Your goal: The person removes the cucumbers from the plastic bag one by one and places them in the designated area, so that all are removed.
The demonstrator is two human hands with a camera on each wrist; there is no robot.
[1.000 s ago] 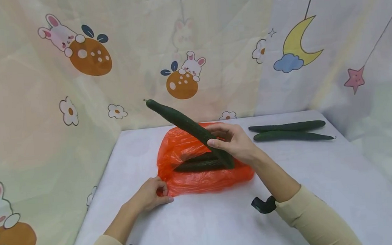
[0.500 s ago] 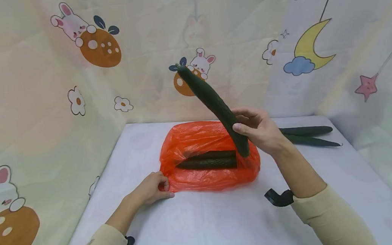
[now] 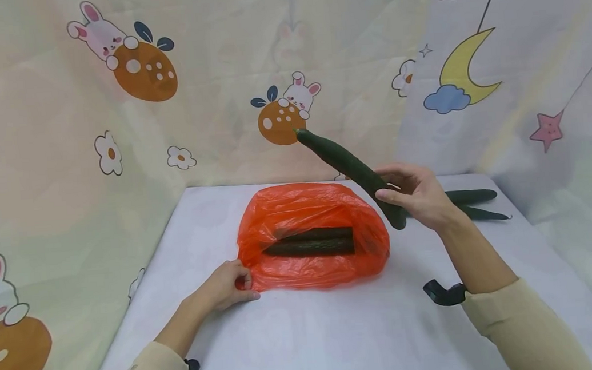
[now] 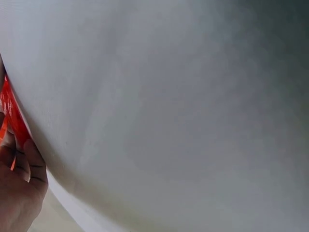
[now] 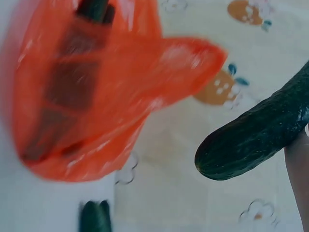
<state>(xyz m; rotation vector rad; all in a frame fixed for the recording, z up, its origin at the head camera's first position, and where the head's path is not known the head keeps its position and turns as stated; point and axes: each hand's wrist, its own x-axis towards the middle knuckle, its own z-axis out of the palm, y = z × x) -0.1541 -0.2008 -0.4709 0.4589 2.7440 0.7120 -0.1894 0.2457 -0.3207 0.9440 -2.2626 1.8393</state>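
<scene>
My right hand (image 3: 423,198) grips a dark green cucumber (image 3: 343,160) near its thick lower end. It is held in the air, tilted, with its stem end up and to the left, and its blunt end shows large in the right wrist view (image 5: 246,137). Below lies an orange-red plastic bag (image 3: 302,277), its mouth gaping toward me. Cucumbers (image 3: 313,247) lie side by side inside it, their right ends covered by the film. At the bag's lower left corner, my left hand (image 3: 223,286) pinches the plastic (image 4: 17,118).
Two more cucumbers (image 3: 474,196) lie on the white table (image 3: 338,342) at the back right, partly hidden behind the right hand. A printed cloth (image 3: 227,86) with rabbits and flowers rises behind the table and at its sides.
My right hand has carried the cucumber from over the bag's mouth to the right, past most of the bag. The cucumber tipped steeper, then flatter again. The left hand stays at the bag's corner.
</scene>
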